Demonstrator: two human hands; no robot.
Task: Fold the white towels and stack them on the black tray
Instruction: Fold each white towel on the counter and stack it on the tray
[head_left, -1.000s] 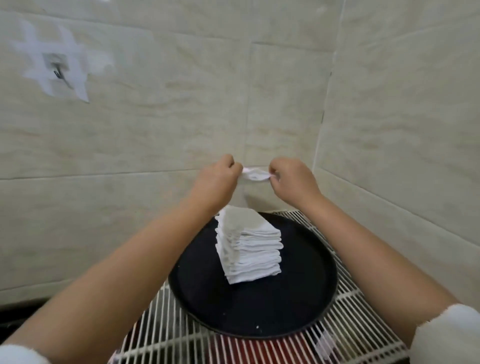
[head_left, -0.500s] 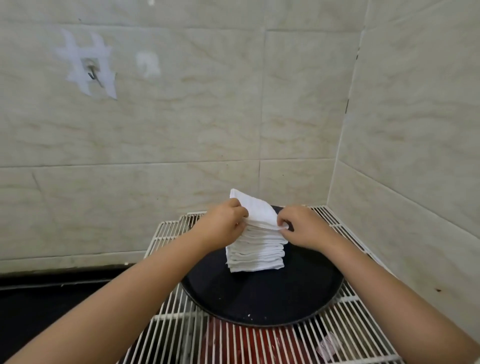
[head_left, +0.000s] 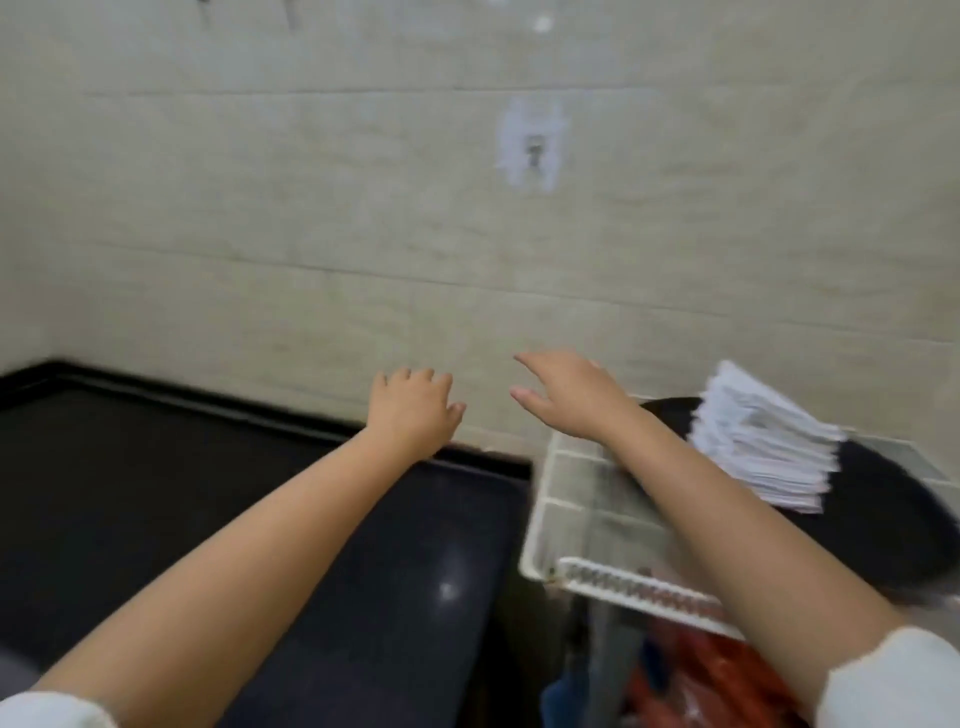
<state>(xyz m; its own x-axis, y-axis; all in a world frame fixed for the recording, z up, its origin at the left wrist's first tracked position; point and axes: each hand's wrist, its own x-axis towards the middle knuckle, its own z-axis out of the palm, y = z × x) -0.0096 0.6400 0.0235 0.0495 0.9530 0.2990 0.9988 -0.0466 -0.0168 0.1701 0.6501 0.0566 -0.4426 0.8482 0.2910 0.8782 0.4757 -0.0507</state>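
Both hands have let go of the stack and swung left: left hand (head_left: 413, 402) hovers with fingers loosely curled over the dark countertop (head_left: 218, 499), holding nothing, and right hand (head_left: 569, 392) reaches with fingers spread, empty too. Off to the right, the folded white towels (head_left: 763, 441) sit stacked on the black tray (head_left: 878, 525), which rests on a white wire rack (head_left: 587, 509), the right forearm crossing in front of the rack. Far behind, a hook (head_left: 534, 150) hangs on the tiled wall (head_left: 260, 208), with red items (head_left: 696, 670) blurred under the rack.
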